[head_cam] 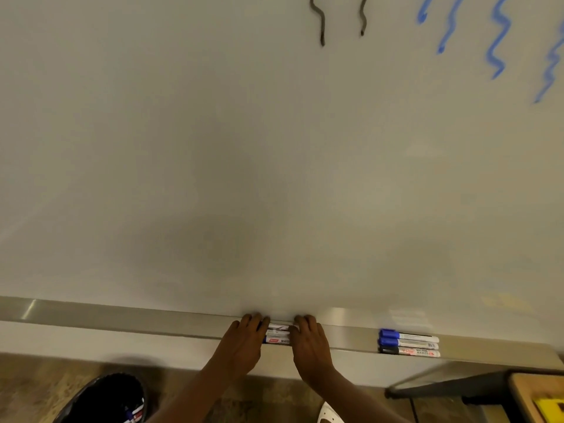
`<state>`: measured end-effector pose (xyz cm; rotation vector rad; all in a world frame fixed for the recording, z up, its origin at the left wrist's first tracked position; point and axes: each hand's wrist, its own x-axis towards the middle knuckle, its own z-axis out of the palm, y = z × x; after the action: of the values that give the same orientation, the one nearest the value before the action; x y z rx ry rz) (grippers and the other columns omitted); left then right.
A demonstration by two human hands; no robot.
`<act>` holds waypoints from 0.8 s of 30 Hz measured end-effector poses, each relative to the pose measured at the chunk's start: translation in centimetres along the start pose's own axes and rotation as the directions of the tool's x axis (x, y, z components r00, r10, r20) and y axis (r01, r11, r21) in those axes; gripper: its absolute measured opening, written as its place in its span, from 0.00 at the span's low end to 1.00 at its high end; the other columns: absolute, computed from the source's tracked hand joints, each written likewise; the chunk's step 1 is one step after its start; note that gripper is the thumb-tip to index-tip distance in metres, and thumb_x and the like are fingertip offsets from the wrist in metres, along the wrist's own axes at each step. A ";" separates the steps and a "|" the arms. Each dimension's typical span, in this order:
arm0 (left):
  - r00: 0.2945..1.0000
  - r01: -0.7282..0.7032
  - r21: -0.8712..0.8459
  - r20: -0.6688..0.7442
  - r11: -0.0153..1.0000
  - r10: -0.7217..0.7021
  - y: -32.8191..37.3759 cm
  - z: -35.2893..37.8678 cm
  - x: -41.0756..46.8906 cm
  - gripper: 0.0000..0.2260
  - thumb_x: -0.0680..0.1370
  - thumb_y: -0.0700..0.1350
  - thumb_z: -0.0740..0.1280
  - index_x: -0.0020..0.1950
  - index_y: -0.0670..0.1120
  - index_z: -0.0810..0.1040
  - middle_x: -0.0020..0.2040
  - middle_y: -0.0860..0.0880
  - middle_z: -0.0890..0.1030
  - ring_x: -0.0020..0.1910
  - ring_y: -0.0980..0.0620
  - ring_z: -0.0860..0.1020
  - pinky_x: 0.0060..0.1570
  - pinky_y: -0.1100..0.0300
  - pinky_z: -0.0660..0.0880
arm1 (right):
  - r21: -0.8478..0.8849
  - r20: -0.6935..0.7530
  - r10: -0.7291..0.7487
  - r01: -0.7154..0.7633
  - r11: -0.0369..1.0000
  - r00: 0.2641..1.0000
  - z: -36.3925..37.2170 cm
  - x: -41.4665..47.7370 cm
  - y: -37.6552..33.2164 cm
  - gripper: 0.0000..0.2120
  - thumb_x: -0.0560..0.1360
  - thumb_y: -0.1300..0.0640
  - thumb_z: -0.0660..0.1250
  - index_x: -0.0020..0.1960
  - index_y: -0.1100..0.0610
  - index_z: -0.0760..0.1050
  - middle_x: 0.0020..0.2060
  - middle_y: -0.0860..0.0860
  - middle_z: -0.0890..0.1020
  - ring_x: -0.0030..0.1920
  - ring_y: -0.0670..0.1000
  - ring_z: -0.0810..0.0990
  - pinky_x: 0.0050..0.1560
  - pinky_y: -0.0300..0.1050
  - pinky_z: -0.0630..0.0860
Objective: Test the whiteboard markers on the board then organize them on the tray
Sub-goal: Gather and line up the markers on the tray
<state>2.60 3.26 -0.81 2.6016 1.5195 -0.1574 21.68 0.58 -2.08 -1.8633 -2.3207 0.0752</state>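
A group of white-barrelled markers (278, 333) lies side by side on the metal tray (122, 315) under the whiteboard (213, 148). My left hand (244, 340) covers their left ends and my right hand (309, 340) covers their right ends, pressing them together between the two hands. Further right on the tray lie three more markers (409, 343) in a neat row, two with blue caps and one with a dark cap. Black and blue squiggles (500, 35) mark the board's upper right.
A dark bin (103, 398) on the floor at lower left holds several markers. A wooden table corner (534, 392) with a yellow object and a dark frame stands at lower right. A white shoe tip (329, 415) shows at the bottom.
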 end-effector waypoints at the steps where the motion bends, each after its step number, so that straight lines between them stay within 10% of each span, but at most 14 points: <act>1: 1.000 -0.007 0.012 -0.006 1.000 0.007 0.1 -0.1 0.1 0.37 0.48 0.49 0.84 0.57 0.47 0.82 0.51 0.45 0.82 0.46 0.48 0.82 0.38 0.56 0.80 | 0.000 -0.014 0.002 -0.002 1.000 1.000 -0.2 -0.1 0.1 0.18 0.58 0.53 0.82 0.44 0.57 0.83 0.47 0.55 0.83 0.50 0.56 0.81 0.47 0.47 0.81; 9: 0.994 -0.088 0.062 -0.062 0.994 0.092 2.1 -1.6 0.0 0.40 0.54 0.46 0.82 0.65 0.41 0.74 0.58 0.40 0.80 0.54 0.40 0.80 0.48 0.47 0.79 | 0.001 -0.042 0.052 -0.052 0.999 0.998 -2.3 -2.1 1.9 0.18 0.68 0.44 0.73 0.52 0.55 0.80 0.51 0.54 0.82 0.54 0.56 0.79 0.49 0.47 0.79; 14: 0.983 -0.172 0.089 -0.055 0.981 0.177 4.0 -2.0 0.1 0.41 0.61 0.46 0.77 0.69 0.41 0.64 0.64 0.37 0.76 0.61 0.36 0.76 0.55 0.41 0.75 | -0.036 -0.041 0.137 -0.138 0.990 0.990 -3.6 -4.3 3.7 0.25 0.79 0.40 0.51 0.55 0.55 0.78 0.55 0.54 0.81 0.58 0.57 0.77 0.53 0.49 0.77; 24: 0.974 -0.213 0.066 -0.064 0.975 0.217 9.5 -2.5 1.1 0.31 0.70 0.51 0.66 0.69 0.41 0.63 0.65 0.38 0.76 0.63 0.35 0.75 0.58 0.36 0.71 | -0.154 0.077 0.321 -0.307 0.939 0.944 -4.7 -9.5 13.3 0.32 0.64 0.37 0.71 0.60 0.57 0.76 0.55 0.58 0.79 0.56 0.61 0.78 0.49 0.60 0.77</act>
<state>11.49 -0.05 2.04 2.8240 1.2579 -0.0900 37.22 -6.08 -0.20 -2.3394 -2.1144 0.0474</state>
